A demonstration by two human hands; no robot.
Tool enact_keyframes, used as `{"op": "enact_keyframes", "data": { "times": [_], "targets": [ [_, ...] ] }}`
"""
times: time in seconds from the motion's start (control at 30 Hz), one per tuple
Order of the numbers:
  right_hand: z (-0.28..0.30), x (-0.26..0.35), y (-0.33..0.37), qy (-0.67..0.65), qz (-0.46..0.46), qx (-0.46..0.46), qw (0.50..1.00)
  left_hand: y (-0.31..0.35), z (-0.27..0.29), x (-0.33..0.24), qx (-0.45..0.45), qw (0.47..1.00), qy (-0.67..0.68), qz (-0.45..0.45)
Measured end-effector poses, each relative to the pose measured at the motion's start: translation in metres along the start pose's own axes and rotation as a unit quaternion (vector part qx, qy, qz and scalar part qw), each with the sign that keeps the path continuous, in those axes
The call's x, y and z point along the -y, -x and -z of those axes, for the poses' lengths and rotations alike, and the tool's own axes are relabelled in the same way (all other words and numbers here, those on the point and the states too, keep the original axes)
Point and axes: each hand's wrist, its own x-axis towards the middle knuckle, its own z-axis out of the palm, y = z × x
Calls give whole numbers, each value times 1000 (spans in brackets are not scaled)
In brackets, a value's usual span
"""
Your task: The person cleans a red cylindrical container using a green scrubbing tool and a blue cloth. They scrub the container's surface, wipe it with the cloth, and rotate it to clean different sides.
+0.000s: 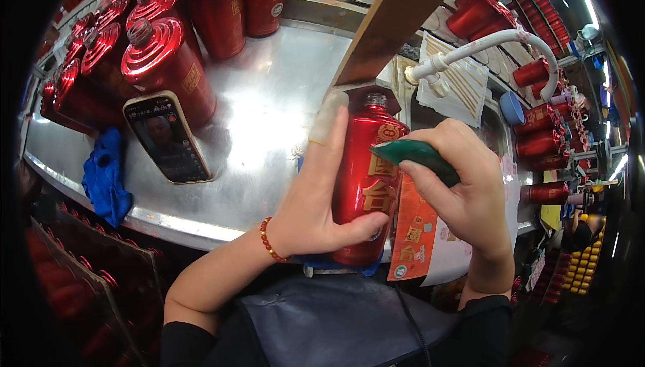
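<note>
The left hand point(310, 199) is clasping a red bottle point(354, 182), its fingers stretching up the left side and its thumb lying across the front. A pale cover point(328, 118) is wrapping the end of the fingers, and a bead bracelet point(270, 241) is circling the wrist. The right hand point(470, 189) is pinching a green tool point(418, 155) between thumb and fingers, and its narrow end is pointing at the gold print; I cannot tell whether it is pressing there. The bottle is sitting at the near side of the metal table point(262, 118), right in front of the person, its neck pointing away. An orange sheet point(413, 233) is lying just to its right. Farther left, a phone point(168, 139) is leaning against another red bottle point(158, 61), with more bottles crowding behind. A blue cloth point(107, 179) is lying at the table's edge, and a white tap point(494, 38) is arching at the upper right
</note>
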Motion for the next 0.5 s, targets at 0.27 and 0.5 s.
{"op": "enact_keyframes", "data": {
  "times": [0.27, 0.5],
  "targets": [
    [8, 10, -14, 39, 23, 50, 998, 0, -6, -2, -11, 1000, -8, -23],
    [7, 9, -16, 67, 61, 40, 995, 1, -6, 0, -14, 999, -21, -28]
  ]
}}
